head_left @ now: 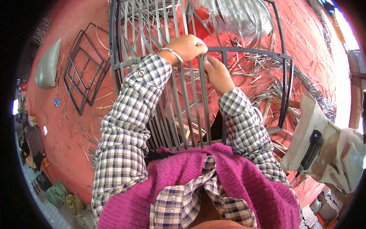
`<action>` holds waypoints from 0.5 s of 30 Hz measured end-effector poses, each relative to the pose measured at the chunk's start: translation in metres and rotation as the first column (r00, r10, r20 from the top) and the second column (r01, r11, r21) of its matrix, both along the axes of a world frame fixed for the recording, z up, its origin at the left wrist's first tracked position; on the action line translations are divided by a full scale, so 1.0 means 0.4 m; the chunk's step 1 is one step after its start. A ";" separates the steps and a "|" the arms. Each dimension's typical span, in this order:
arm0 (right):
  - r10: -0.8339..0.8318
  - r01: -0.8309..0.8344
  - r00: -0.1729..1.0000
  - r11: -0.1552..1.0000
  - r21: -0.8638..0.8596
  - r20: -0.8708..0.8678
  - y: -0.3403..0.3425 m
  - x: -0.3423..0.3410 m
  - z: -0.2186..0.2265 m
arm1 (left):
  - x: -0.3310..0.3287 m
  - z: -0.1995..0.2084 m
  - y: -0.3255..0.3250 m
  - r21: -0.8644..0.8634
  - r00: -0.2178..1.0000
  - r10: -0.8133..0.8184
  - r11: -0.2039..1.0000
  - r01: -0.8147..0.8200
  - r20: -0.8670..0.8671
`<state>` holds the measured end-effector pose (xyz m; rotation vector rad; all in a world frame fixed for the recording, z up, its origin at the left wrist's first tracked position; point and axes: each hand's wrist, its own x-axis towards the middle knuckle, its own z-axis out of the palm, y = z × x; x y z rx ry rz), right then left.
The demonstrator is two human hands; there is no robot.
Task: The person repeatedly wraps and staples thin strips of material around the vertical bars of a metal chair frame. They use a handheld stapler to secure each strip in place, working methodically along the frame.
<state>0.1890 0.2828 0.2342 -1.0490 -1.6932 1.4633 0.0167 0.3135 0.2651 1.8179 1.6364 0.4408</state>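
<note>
In front of me stands a dark metal frame [259,51] with grey flat strips [185,103] strung side by side over its left part. My left hand [189,47] is closed at the frame's middle bar, its fingers pinching one of the strips. Just below and to the right, my right hand [220,76] pinches the same strip near the bar, its thumb upward. Part of the bar and the strip's turn are hidden behind my fingers. Loose strip ends [228,21] hang over the far side of the frame.
Grey strip scraps [263,80] litter the red floor [76,129]. Another dark metal frame [85,68] lies at the left, beside a grey-green sack [48,65]. Clear plastic wrapping [244,19] sits at the back. At the right, a black corded tool [312,149] rests on a pale board [301,133].
</note>
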 end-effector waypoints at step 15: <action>0.006 -0.031 0.982 0.991 -0.129 -0.187 0.042 0.038 0.158 | 0.024 -0.001 -0.026 0.236 0.987 0.090 0.970 -0.056 -0.136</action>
